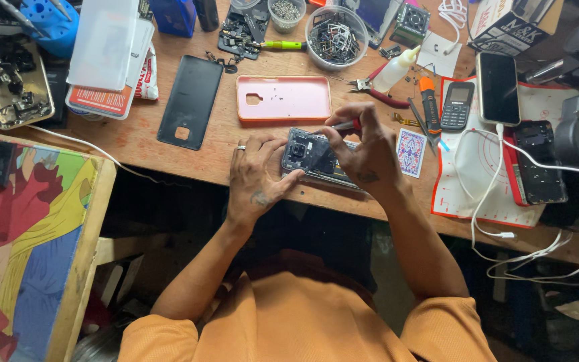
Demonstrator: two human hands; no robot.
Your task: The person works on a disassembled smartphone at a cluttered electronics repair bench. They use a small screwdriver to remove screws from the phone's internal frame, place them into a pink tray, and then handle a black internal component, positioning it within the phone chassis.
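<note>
While opened phone [311,158] lies between hands, left hand [254,175] grips edge, right hand [364,151] pinches screwdriver [344,126].

Under the left hand's [256,177] fingers [273,149] lies an opened phone [308,155], glossy dark plastic with bare metal parts. Just beyond the fingertips sits a smooth matt pink case [283,99]; a matt black back cover [190,100] lies beside it on the worn, scratched wooden bench [169,157].
</note>
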